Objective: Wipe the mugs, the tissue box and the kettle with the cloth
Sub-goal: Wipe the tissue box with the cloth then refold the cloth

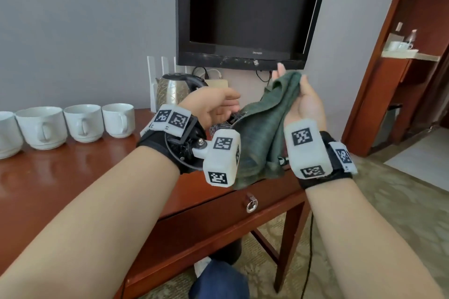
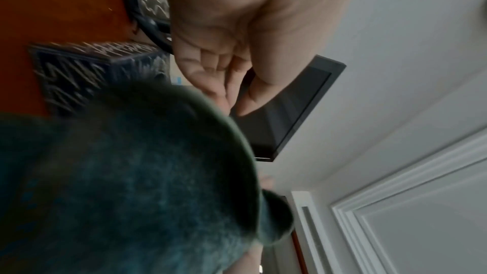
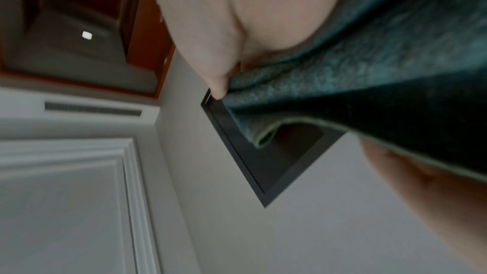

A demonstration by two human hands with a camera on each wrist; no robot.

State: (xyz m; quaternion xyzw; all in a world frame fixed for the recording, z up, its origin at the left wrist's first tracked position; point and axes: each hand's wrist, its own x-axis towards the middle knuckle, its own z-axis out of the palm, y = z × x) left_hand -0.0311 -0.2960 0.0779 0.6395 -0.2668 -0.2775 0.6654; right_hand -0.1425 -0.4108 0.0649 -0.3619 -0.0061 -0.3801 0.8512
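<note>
My right hand (image 1: 302,102), palm up, pinches the top of the dark green terry cloth (image 1: 262,128), which hangs with its long axis running from 1 o'clock down to 7 o'clock between my wrists. My left hand (image 1: 213,107), fingers loosely curled and holding nothing, sits just beside the cloth at 9 o'clock. The patterned steel kettle (image 1: 172,91) stands just behind it at 11 o'clock, so the left hand is nearer. The white ceramic mugs (image 1: 82,122) line the red-brown wooden desk (image 1: 73,177) farther toward 9 o'clock.
</note>
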